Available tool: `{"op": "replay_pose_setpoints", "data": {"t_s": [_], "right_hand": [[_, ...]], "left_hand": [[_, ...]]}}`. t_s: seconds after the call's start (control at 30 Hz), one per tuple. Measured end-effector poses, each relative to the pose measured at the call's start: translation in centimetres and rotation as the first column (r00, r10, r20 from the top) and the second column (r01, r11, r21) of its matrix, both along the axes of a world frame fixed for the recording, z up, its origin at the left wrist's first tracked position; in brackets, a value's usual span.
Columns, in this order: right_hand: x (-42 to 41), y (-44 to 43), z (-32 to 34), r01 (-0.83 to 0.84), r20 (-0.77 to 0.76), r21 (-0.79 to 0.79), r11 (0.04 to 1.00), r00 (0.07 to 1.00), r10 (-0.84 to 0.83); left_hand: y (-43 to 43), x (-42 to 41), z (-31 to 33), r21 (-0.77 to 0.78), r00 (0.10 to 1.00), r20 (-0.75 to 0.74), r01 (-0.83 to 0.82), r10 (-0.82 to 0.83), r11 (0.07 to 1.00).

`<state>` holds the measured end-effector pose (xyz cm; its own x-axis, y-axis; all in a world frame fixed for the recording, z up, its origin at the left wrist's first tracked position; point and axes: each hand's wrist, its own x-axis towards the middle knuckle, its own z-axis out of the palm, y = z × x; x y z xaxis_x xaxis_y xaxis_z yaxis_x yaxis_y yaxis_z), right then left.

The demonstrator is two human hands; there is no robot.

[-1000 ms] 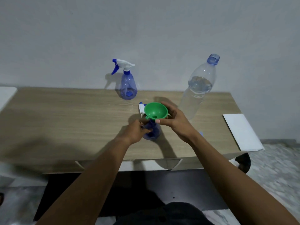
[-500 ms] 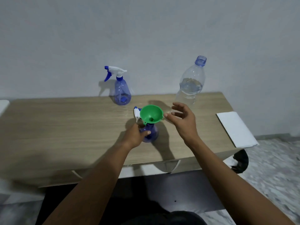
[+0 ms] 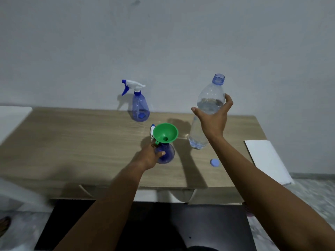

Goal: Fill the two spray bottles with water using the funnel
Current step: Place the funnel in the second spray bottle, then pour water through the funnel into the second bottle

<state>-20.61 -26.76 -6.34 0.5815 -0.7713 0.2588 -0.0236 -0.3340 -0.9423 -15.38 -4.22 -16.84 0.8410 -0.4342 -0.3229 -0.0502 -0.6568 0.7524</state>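
We see the left hand gripping the near spray bottle w/ a green funnel seated in its neck. Right hand wraps the uncapped water bottle, approx. half full, standing on the wooden table. Blue cap lies nearby; 2nd spray bottle stands at the back.

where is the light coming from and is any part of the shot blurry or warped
Head view: shadows of the funnel and water bottle fall toward the camera on the table, so light likely comes from high and behind them; the floor corners look smeared, and the table edge bows from wide-angle distortion.
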Motion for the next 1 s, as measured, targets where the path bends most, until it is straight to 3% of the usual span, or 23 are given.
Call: {"op": "replay_pose_setpoints", "data": {"t_s": [1.0], "right_hand": [[0.5, -1.7, -0.7, 0.013, 0.022, -0.055, 0.998, 1.0, -0.011]], "left_hand": [[-0.5, -0.6, 0.3, 0.002, 1.0, -0.016, -0.002, 0.002, 1.0]]}}
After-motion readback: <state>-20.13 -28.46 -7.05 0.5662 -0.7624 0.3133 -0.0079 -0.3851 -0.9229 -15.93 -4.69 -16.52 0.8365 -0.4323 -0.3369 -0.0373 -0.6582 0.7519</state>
